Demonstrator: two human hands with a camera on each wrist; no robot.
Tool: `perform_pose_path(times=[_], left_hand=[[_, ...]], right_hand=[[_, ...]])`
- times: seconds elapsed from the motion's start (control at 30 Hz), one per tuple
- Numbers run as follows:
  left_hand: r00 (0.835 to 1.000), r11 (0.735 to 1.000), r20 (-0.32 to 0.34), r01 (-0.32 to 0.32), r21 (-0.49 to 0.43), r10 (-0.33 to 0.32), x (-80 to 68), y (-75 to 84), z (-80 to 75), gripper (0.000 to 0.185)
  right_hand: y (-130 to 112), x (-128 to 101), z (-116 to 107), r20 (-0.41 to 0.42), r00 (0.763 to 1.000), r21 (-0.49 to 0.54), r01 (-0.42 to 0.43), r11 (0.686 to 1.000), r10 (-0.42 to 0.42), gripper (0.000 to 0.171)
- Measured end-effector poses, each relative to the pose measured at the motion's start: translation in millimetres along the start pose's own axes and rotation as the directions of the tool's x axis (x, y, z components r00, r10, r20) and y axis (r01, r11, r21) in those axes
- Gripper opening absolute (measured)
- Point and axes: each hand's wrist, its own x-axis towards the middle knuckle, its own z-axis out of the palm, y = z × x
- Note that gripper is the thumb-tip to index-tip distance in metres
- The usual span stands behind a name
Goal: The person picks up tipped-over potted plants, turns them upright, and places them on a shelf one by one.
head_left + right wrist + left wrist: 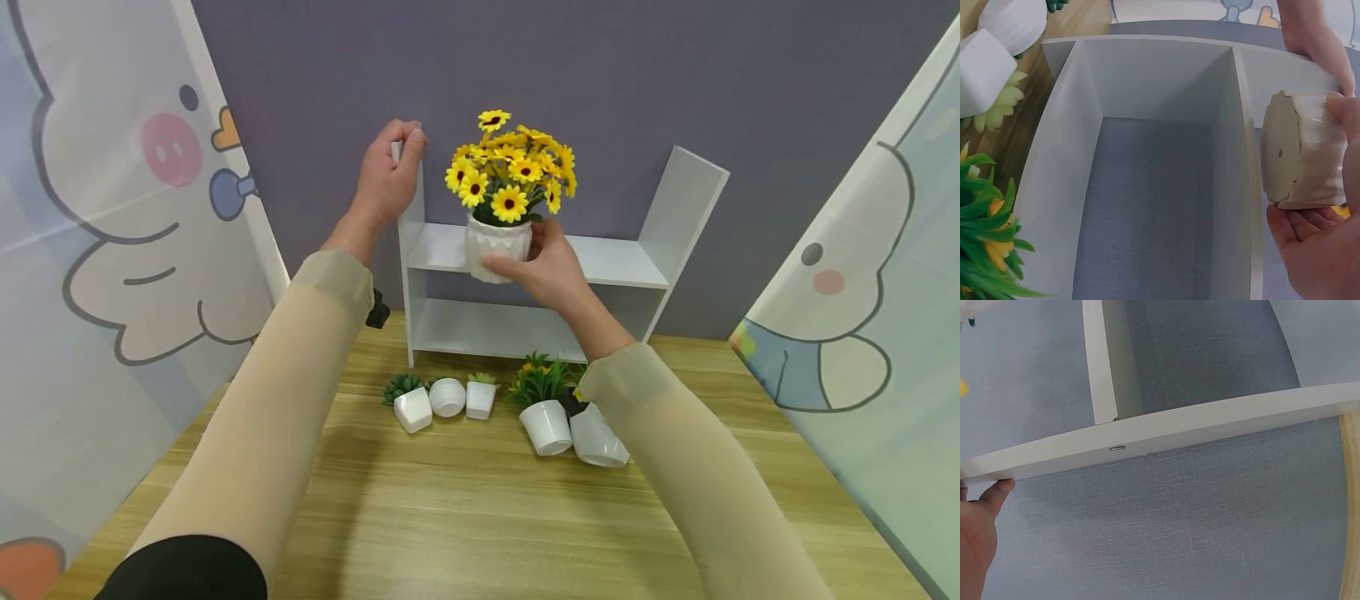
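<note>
My right hand [551,262] grips a white ribbed flowerpot [497,248] of yellow artificial flowers [517,171], thumb in front and fingers round the far side. Held upright, the pot overlaps the upper board of a white two-tier shelf [611,260]. In the right wrist view the pot's round base [1280,153] faces the camera, with a small hole in it. At the shelf's left, my left hand [390,171] holds the top of the side panel [411,217]. The left wrist view shows that hand [979,519] at the panel's edge, its other fingers partly hidden.
Before the shelf, several small white-potted plants lie on the wooden table [420,517]: a dark succulent [412,408], a round pot [447,398], a square pot [481,400], a grassy plant [546,425] and a larger pot [597,437] partly behind my right sleeve. A grey wall stands behind.
</note>
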Motion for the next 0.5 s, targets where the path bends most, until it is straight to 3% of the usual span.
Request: perform_pose_path(times=[0.27,0.5], left_hand=[[1.0,1.0,-0.007,0.007,-0.016,-0.007,-0.8,0.2,0.5,0.029],[1.0,1.0,-0.009,0.002,-0.02,-0.002,-0.5,0.7,0.8,0.03]], right_hand=[[-2.9,12.0,8.2,-0.001,1.0,-0.092,-0.015,0.996,0.015,0.092],[-1.8,22.0,12.3,0.027,1.0,-0.101,-0.004,0.995,0.006,0.092]])
